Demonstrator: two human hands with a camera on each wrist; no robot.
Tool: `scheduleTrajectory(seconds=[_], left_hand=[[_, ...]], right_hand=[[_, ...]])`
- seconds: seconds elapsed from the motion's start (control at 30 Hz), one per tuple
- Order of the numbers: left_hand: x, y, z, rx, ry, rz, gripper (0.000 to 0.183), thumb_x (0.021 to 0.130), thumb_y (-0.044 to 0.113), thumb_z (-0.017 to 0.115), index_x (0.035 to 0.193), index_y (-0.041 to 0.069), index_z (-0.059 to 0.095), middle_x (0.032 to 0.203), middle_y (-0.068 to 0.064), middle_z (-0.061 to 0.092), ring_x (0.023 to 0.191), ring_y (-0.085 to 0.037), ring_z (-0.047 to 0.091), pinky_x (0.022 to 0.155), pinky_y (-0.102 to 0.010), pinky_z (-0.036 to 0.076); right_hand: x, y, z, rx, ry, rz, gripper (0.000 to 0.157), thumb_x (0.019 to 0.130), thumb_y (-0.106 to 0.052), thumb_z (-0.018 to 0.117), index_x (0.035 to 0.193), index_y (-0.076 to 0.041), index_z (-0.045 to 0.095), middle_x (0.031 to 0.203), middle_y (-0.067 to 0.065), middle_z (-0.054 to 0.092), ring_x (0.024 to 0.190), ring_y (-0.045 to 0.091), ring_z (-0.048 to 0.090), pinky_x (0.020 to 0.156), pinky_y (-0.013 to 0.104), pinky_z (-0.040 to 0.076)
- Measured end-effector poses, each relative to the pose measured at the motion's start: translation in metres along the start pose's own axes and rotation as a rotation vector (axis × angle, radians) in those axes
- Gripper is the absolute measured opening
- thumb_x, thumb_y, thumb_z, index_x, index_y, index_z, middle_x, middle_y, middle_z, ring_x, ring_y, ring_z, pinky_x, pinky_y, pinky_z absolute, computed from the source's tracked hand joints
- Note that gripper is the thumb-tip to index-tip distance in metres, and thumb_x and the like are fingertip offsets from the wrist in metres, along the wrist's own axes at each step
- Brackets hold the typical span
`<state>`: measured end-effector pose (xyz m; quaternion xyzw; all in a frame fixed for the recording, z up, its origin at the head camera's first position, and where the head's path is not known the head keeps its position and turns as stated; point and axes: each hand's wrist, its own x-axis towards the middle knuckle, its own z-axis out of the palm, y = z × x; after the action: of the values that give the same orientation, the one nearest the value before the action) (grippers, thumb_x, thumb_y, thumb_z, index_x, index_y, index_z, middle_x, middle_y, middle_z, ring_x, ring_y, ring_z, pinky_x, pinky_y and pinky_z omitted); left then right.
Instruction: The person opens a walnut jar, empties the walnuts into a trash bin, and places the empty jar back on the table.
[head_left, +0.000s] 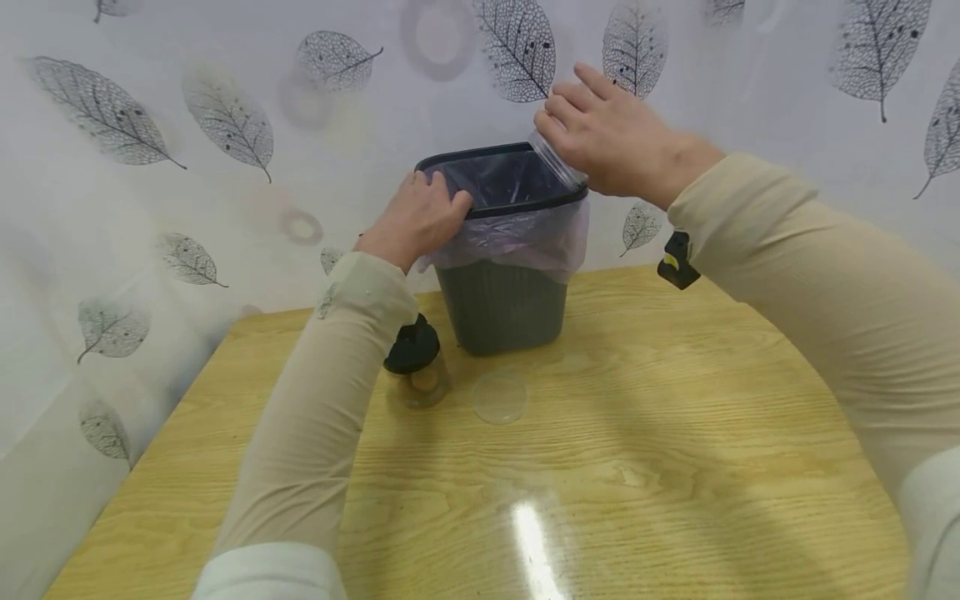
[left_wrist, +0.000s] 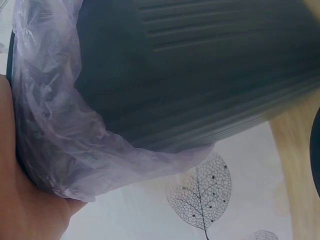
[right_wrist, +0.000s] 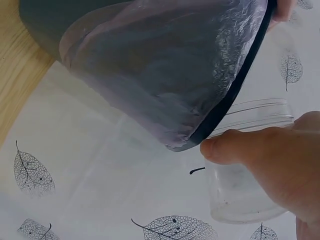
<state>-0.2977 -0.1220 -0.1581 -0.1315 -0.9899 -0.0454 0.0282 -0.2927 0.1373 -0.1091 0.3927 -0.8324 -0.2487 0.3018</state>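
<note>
While two sleeved arms (head_left: pixel 307 433) stretch in from the bottom and right edges of the head view, bare wooden table (head_left: pixel 600 483) fills the lower part between them. Near the centre, a clear disc (head_left: pixel 500 397) lies flat; it looks thin and light, best lifted by its edge. Just left of it stands a dark-lidded container (head_left: pixel 417 354), with something brownish visible through its lower part.

Beyond these, at upper centre, the grey bin (head_left: pixel 502 312) tilts slightly. Its ribbed wall looks like light, fairly stiff plastic, while the purple liner (head_left: pixel 517 242) folded over the rim is soft and likely to slip or bunch, so the rim is the sound place to hold. The left hand (head_left: pixel 420 215) grips that rim at its left corner, fingers hooked over the edge and liner pinned beneath.

At the rim's right corner, the right hand (head_left: pixel 611 133) grasps a clear jar (right_wrist: pixel 235 195), tilted with its threaded mouth toward the bin. Fingers and thumb wrap the sides, only as far apart as the jar's width. It looks light, rigid and smooth, possibly slippery; whether glass or plastic, I cannot tell. A grip round the body suits it.

Farthest back hangs the leaf-printed sheet (head_left: pixel 225 42).
</note>
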Motion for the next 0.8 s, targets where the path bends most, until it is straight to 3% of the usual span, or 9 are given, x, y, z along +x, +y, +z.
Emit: scheduleTrajectory(seconds=[0.23,0.47,0.67,0.8], left_hand=[[0.0006,0.0005,0.0006,0.004,-0.004,-0.004,0.071,0.103,0.039,0.007,0.155,-0.010,0.008,0.163,-0.027,0.009,0.154,-0.039,0.005,0.127,-0.042,-0.001],[0.0006,-0.0001,0.0013,-0.013,-0.007,-0.011,0.071,0.103,0.040,0.007,0.155,-0.008,0.005,0.164,-0.026,0.006,0.154,-0.038,0.003,0.127,-0.041,-0.002],[0.0009,-0.0002,0.0019,-0.013,-0.008,-0.014,0.071,0.103,0.040,0.007,0.155,-0.008,0.003,0.164,-0.026,0.005,0.154,-0.038,0.003,0.127,-0.041,-0.002],[0.0011,0.0001,0.0018,-0.012,-0.004,-0.023,0.071,0.103,0.040,0.008,0.155,-0.008,0.003,0.164,-0.027,0.005,0.154,-0.038,0.003,0.127,-0.041,-0.001]], right_hand=[[-0.0003,0.0001,-0.0025,-0.011,0.076,0.016,0.084,0.066,-0.004,0.086,0.135,0.013,0.041,0.134,0.031,0.048,0.132,0.046,0.039,0.120,0.058,0.023],[-0.0022,-0.0016,-0.0033,-0.012,-0.033,0.021,0.089,0.070,-0.006,0.084,0.141,0.013,0.035,0.142,0.034,0.041,0.138,0.047,0.033,0.122,0.058,0.017],[-0.0025,0.0017,-0.0066,0.033,0.004,0.035,0.086,0.068,-0.005,0.083,0.139,0.014,0.037,0.140,0.033,0.043,0.137,0.047,0.034,0.122,0.058,0.016],[-0.0037,0.0023,-0.0069,-0.001,-0.008,0.045,0.087,0.070,-0.006,0.083,0.140,0.013,0.036,0.140,0.033,0.042,0.137,0.046,0.034,0.123,0.057,0.015]])
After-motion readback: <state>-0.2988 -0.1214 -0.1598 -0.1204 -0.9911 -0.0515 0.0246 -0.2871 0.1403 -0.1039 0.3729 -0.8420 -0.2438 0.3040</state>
